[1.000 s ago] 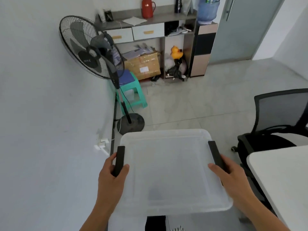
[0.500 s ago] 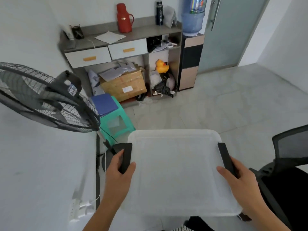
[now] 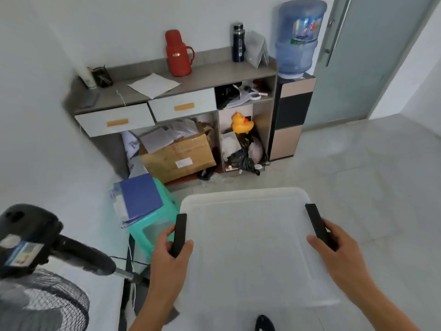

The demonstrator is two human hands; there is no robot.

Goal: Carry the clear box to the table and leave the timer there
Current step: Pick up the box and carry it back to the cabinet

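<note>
I hold the clear box [image 3: 250, 244] level in front of me, above the floor. It has a frosted white lid and a black clip on each side. My left hand [image 3: 170, 256] grips the left black clip and my right hand [image 3: 338, 252] grips the right one. The lid hides what lies inside, so no timer shows. The table is out of view.
A standing fan [image 3: 40, 271] is close at my lower left. A green stool [image 3: 152, 223] with a blue folder sits just left of the box. Ahead stands a grey cabinet [image 3: 202, 77] with a red thermos [image 3: 177, 53], beside a water dispenser [image 3: 293, 96]. Tiled floor [image 3: 358, 175] stretches right.
I have walked forward with the box. The cabinet is nearer, the fan has slid to my lower left, and the black chair and white table have left the view.
</note>
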